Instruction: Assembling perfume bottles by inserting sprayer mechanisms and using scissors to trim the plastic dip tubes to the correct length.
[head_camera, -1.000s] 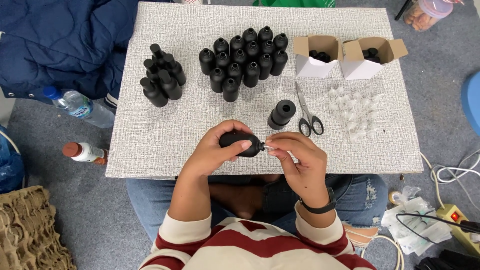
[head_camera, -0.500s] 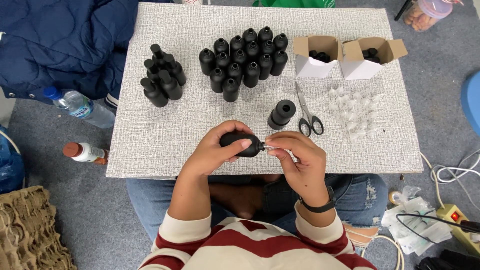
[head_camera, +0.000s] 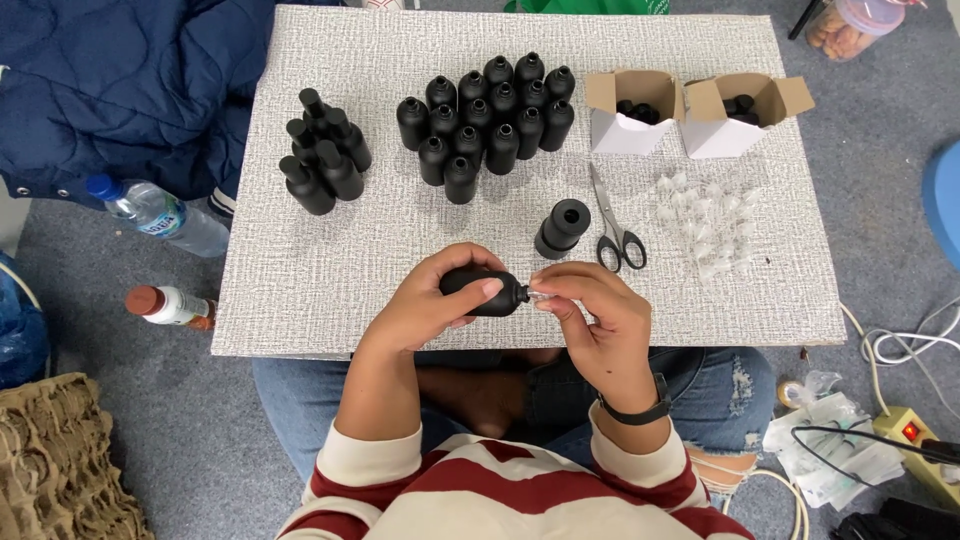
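Note:
My left hand (head_camera: 432, 302) grips a small black bottle (head_camera: 482, 291) lying sideways over the near edge of the grey table (head_camera: 300, 300). At the bottle's neck, my right hand (head_camera: 590, 318) pinches a small clear plastic insert (head_camera: 538, 293) between thumb and fingers. A group of open black bottles (head_camera: 487, 120) stands at the back middle. Capped black bottles (head_camera: 322, 152) stand at the back left. A heap of clear plastic inserts (head_camera: 705, 222) lies to the right.
Scissors (head_camera: 615, 225) and a black spool-shaped part (head_camera: 562, 227) lie just beyond my hands. Two open white boxes (head_camera: 690, 112) with black caps stand at the back right. Water bottles (head_camera: 160, 215), a blue jacket (head_camera: 110, 80) and a power strip (head_camera: 915, 440) are on the floor.
Almost nothing differs. Both hands stay at the bottle's neck, with only slight finger shifts on the clear insert.

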